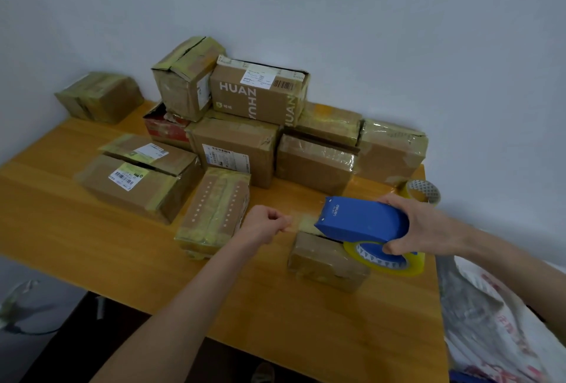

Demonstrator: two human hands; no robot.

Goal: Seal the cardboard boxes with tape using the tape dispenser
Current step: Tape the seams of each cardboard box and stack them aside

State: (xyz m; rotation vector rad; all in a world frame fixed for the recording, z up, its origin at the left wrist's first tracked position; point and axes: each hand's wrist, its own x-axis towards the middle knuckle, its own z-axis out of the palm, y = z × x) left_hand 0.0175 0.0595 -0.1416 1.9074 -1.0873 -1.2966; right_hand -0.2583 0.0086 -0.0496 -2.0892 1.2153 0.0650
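R hand (425, 226) gripped the blue plastic tape dispenser (364, 218) from its rear end, fingers wrapped under and thumb on top, w/ the yellowish clear tape roll (389, 261) hanging below. L hand (269, 223) was curled tight, fingertips apparently pinching the tape end (301, 223) drawn out from the dispenser's nose. The strip was faint, so not 100% sure. Prob. held apart like that to keep the strip taut btwn both hands before laying it down.

Dispenser hovered just over the small brown cardboard box (324, 260), which sat near the front-right of the orange wooden table (76, 229), close in for easy reach. That box looked worn and wrapped in older glossy tape; its top seam was partly hidden by the dispenser.

Beyond it stood a tall narrow taped box (214, 211), w/ flat labelled boxes (134, 180) to the left. Further back were a spare tape roll (424, 191) at the right edge and a stack of taped boxes (260, 125) against the wall, one printed HUAN.
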